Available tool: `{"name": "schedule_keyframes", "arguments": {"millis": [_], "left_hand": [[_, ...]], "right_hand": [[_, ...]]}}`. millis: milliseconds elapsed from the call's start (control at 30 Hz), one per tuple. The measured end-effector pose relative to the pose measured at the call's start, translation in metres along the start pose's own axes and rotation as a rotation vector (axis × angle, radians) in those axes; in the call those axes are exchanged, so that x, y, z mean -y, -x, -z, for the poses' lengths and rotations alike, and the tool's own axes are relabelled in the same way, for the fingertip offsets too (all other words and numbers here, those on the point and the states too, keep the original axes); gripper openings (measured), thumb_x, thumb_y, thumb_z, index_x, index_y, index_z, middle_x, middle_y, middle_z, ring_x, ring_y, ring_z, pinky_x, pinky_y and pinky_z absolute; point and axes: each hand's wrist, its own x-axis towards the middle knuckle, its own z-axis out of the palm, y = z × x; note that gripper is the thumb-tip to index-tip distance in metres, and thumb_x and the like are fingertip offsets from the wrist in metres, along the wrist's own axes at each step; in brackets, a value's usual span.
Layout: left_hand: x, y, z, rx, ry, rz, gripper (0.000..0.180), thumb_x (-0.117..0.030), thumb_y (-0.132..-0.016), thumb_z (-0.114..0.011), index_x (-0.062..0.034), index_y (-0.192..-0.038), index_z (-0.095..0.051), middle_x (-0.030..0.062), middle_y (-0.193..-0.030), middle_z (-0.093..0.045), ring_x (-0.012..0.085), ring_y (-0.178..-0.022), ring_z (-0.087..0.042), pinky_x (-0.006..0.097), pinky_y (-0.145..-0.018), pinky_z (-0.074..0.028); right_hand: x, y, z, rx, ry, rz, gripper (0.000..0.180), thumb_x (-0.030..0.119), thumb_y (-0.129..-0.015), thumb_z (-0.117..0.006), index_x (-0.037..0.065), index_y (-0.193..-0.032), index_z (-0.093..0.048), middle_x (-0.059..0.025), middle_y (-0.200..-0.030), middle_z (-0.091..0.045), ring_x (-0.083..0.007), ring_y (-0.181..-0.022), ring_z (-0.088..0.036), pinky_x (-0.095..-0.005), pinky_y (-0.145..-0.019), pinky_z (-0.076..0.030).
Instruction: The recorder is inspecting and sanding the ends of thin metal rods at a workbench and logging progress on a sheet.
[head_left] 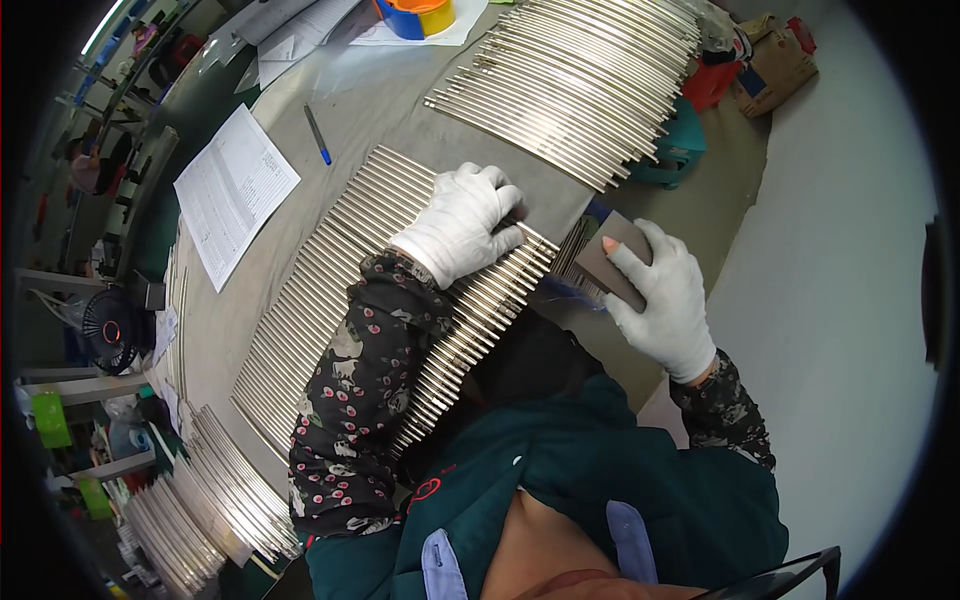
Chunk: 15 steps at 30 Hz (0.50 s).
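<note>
A row of slim silvery metal rods (pixel 335 235) lies side by side on the grey table in front of me. My left hand (pixel 462 222), in a white glove, rests on this row with fingers curled round the endmost rod (pixel 538 236). Just off the rods' right ends, my right hand (pixel 665 295) grips a grey-brown sanding block (pixel 612 262). That glove leaves one fingertip bare, and it presses on the block's face. The block and the rods are apart.
A second batch of metal rods (pixel 570 80) lies at the far side, with more rod stacks (pixel 235 490) at lower left. Left of my row are a printed sheet (pixel 237 195) and a pen (pixel 317 135). A teal stool (pixel 675 150) and carton (pixel 775 70) stand beyond the table.
</note>
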Motion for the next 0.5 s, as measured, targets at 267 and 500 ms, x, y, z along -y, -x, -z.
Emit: {"name": "schedule_keyframes", "arguments": {"millis": [267, 500], "left_hand": [[0.004, -0.011, 0.004, 0.133, 0.089, 0.037, 0.020, -0.027, -0.077, -0.068, -0.0117, -0.086, -0.060, 0.0026, -0.084, -0.060, 0.0243, -0.091, -0.055, 0.041, -0.084, -0.036], [0.012, -0.009, -0.012, -0.018, 0.165, -0.039, 0.017, -0.028, -0.085, -0.059, -0.0118, -0.085, -0.064, 0.0026, -0.086, -0.064, 0.0248, -0.087, -0.058, 0.040, -0.082, -0.036]], "right_hand": [[-0.004, -0.004, 0.004, -0.017, 0.012, -0.004, 0.055, 0.023, -0.065, -0.073, 0.017, -0.118, -0.059, -0.0191, -0.123, -0.048, -0.0341, -0.104, -0.050, -0.0418, -0.085, -0.042], [-0.004, -0.016, 0.012, -0.118, -0.002, 0.041, 0.055, 0.025, -0.065, -0.073, 0.015, -0.118, -0.059, -0.0208, -0.124, -0.048, -0.0358, -0.102, -0.051, -0.0430, -0.084, -0.044]]}}
